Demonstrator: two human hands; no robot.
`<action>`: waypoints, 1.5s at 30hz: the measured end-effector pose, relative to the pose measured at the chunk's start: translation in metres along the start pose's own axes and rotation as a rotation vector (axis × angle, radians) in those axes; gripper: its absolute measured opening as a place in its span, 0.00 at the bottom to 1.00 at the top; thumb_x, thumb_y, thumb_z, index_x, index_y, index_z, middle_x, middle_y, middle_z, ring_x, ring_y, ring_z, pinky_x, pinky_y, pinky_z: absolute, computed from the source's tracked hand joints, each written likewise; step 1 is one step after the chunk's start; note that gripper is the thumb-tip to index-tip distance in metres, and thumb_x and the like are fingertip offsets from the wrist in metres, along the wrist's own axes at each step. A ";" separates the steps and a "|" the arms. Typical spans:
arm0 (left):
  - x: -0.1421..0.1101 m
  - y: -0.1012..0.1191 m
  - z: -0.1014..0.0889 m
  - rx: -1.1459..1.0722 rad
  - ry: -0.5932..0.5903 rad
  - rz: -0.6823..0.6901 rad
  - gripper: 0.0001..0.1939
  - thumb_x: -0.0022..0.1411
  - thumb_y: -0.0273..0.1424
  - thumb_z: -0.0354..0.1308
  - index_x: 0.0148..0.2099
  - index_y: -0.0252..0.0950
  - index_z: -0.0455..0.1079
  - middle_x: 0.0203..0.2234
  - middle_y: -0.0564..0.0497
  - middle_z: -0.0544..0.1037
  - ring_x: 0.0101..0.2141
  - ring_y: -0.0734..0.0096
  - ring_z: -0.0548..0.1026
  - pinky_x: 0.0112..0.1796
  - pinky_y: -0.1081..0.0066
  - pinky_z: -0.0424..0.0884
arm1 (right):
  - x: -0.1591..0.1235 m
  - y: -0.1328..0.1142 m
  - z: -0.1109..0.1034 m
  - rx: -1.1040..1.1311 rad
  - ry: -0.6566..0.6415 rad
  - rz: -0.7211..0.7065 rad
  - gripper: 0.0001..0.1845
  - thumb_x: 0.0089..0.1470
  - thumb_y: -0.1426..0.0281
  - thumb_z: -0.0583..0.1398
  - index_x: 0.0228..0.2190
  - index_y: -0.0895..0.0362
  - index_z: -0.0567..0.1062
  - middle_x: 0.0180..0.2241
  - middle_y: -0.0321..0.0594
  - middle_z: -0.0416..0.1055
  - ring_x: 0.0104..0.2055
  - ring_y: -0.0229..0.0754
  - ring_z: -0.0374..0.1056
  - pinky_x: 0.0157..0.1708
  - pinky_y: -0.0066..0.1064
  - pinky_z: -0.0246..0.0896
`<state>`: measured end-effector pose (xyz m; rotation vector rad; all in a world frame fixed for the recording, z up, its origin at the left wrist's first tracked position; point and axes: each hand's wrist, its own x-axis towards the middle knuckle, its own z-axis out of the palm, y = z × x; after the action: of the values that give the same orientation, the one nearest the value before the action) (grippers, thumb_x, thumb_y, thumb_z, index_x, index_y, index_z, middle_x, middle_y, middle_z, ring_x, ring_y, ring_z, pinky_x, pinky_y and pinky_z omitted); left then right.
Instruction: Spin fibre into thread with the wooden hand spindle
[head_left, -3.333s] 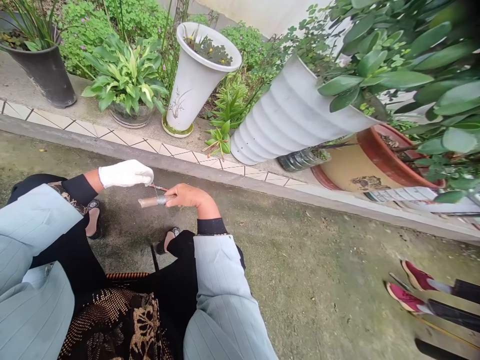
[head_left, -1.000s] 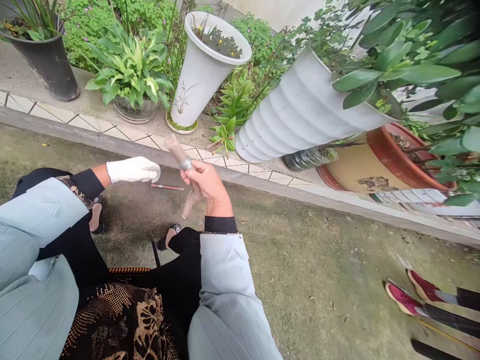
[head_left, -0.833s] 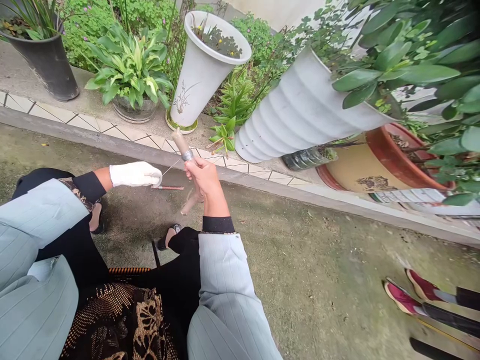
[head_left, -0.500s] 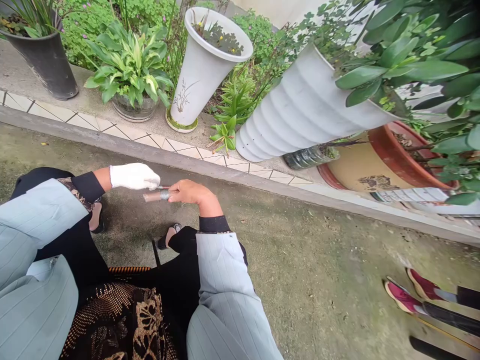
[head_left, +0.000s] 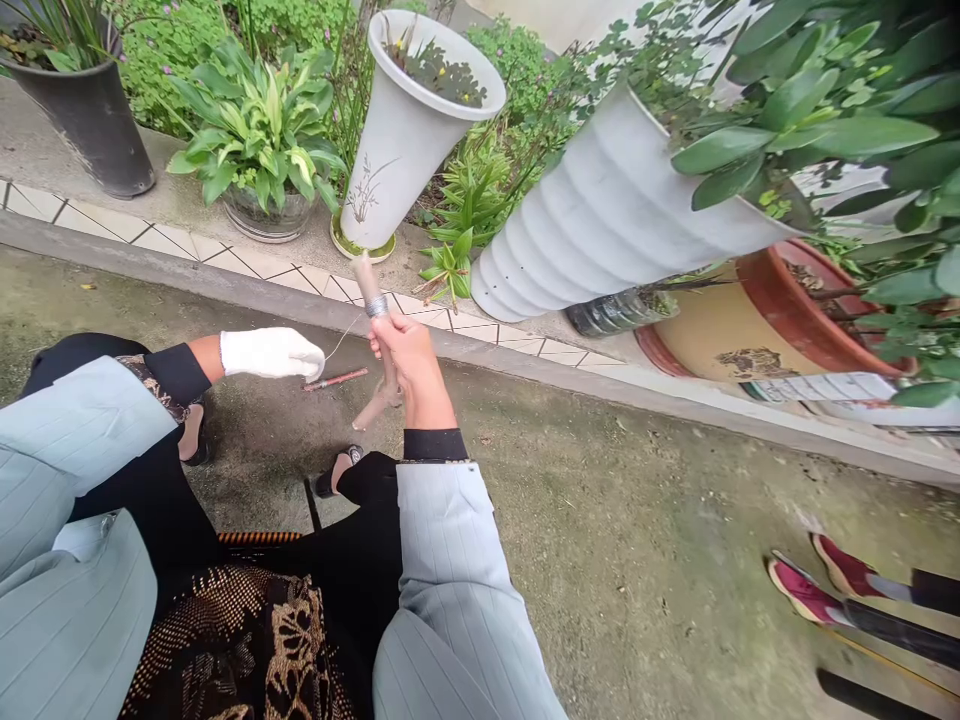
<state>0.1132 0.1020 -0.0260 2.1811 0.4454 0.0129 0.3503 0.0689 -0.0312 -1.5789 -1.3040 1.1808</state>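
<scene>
My left hand (head_left: 271, 353), in a white glove, is closed with its fingertips pinched on a thin wire (head_left: 343, 335). That strand runs up to a silvery wire winding (head_left: 376, 306) around a forked wooden stick (head_left: 364, 275). Bare and wrapped round the stick just below the winding, my right hand (head_left: 412, 362) holds it nearly upright in view, its side branch sticking out at lower left. A thin reddish rod (head_left: 341, 379) shows just below my left fingertips; whether the glove grips it I cannot tell.
Along the tiled ledge (head_left: 255, 262) stand a black pot (head_left: 94, 130), a white flared pot (head_left: 409, 135), a ribbed white planter (head_left: 592, 215) and a tan pot (head_left: 705, 330). Another person's red shoes (head_left: 806, 595) are on the concrete ground at right.
My right hand has turned the stick from lying sideways to nearly upright and moved slightly right. A stretch of wire now shows between the hands. My left hand is almost unmoved.
</scene>
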 end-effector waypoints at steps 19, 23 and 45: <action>-0.002 -0.008 -0.005 -0.072 0.069 -0.026 0.14 0.66 0.34 0.48 0.35 0.30 0.70 0.29 0.50 0.74 0.30 0.75 0.66 0.34 0.76 0.61 | -0.020 -0.017 0.000 -0.246 -1.072 0.068 0.21 0.43 0.62 0.66 0.39 0.59 0.77 0.26 0.33 0.69 0.25 0.31 0.60 0.26 0.24 0.56; -0.001 -0.015 -0.007 -0.282 0.198 -0.064 0.17 0.64 0.40 0.49 0.37 0.31 0.70 0.26 0.49 0.72 0.25 0.75 0.64 0.28 0.75 0.60 | -0.018 -0.020 -0.012 0.169 -0.537 -0.083 0.22 0.42 0.56 0.66 0.33 0.59 0.73 0.25 0.33 0.66 0.24 0.32 0.58 0.26 0.25 0.57; -0.003 -0.013 -0.008 -0.026 0.071 -0.019 0.13 0.66 0.33 0.48 0.37 0.29 0.70 0.30 0.51 0.74 0.30 0.76 0.65 0.35 0.76 0.60 | -0.018 -0.016 0.006 -0.307 -1.039 0.015 0.15 0.47 0.63 0.63 0.36 0.59 0.77 0.25 0.32 0.68 0.25 0.32 0.61 0.26 0.24 0.57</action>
<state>0.1056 0.1141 -0.0307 2.1558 0.5029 0.0854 0.3390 0.0546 -0.0145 -1.1464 -2.1903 2.0055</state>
